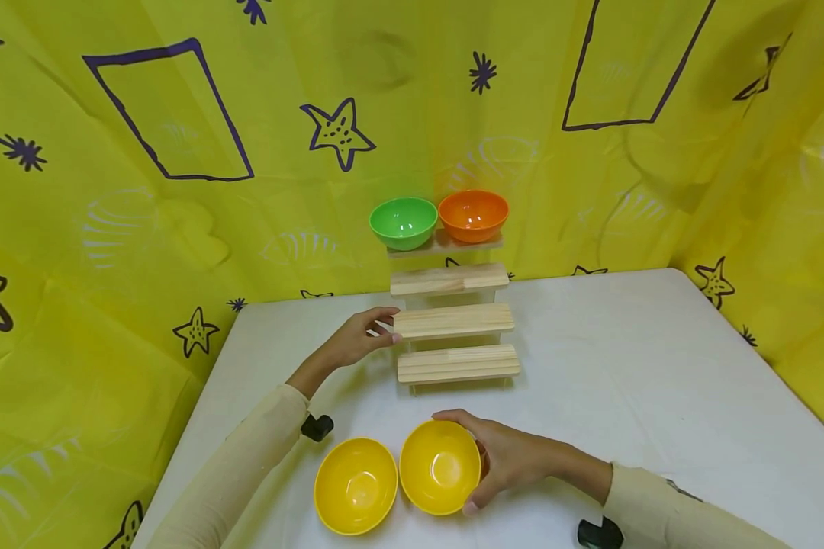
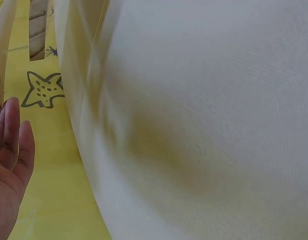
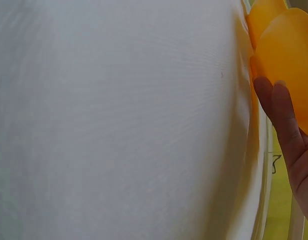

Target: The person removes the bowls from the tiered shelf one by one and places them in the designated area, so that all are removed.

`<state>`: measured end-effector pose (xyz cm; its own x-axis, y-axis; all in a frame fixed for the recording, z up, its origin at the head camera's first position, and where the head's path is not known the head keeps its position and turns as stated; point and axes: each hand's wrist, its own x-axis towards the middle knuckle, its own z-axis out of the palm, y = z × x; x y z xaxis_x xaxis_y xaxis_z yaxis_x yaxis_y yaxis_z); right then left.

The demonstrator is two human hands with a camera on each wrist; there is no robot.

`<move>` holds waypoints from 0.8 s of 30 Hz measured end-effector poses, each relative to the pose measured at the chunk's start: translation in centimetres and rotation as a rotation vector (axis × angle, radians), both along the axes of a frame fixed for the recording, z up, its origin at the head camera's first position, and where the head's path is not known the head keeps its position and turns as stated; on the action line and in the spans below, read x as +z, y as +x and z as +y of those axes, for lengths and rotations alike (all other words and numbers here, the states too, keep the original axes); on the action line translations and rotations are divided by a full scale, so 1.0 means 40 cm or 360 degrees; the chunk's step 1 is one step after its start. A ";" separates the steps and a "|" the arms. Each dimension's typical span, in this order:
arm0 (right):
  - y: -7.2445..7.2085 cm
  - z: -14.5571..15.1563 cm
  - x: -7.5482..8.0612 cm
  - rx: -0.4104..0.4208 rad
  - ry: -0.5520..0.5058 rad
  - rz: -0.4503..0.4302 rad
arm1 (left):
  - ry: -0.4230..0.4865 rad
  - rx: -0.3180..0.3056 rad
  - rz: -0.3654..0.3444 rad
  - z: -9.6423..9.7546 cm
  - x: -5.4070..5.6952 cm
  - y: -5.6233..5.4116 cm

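Note:
A tiered wooden stand (image 1: 453, 321) with light plank steps rises at the back of the white table. My left hand (image 1: 357, 337) holds the left end of one of its middle steps, fingers at the far edge and thumb at the near one. In front of the stand, two yellow bowls lie side by side with their openings up. Thumb and fingers of my right hand (image 1: 515, 457) curve round the right side of the right yellow bowl (image 1: 441, 469). The left yellow bowl (image 1: 355, 488) sits close beside it. The right wrist view shows the fingers against the bowl's outer wall (image 3: 284, 60).
On the stand's top step are a green bowl (image 1: 403, 223) at left and an orange bowl (image 1: 474, 216) at right. A yellow patterned curtain (image 1: 412, 69) hangs behind and at both sides of the table (image 1: 604, 366). Black wrist mounts (image 1: 317, 427) show at both sleeves.

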<state>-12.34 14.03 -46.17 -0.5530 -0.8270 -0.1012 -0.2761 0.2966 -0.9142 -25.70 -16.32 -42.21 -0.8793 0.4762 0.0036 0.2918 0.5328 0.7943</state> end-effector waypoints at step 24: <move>0.002 0.005 -0.005 0.0008 0.0152 0.0178 | -0.0033 0.0003 0.0015 0.000 0.000 -0.002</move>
<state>-12.27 14.23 -46.37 -0.5611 -0.8193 -0.1177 -0.3764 0.3791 -0.8453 -25.79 -16.33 -42.21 -0.8802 0.4745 0.0019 0.2980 0.5497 0.7804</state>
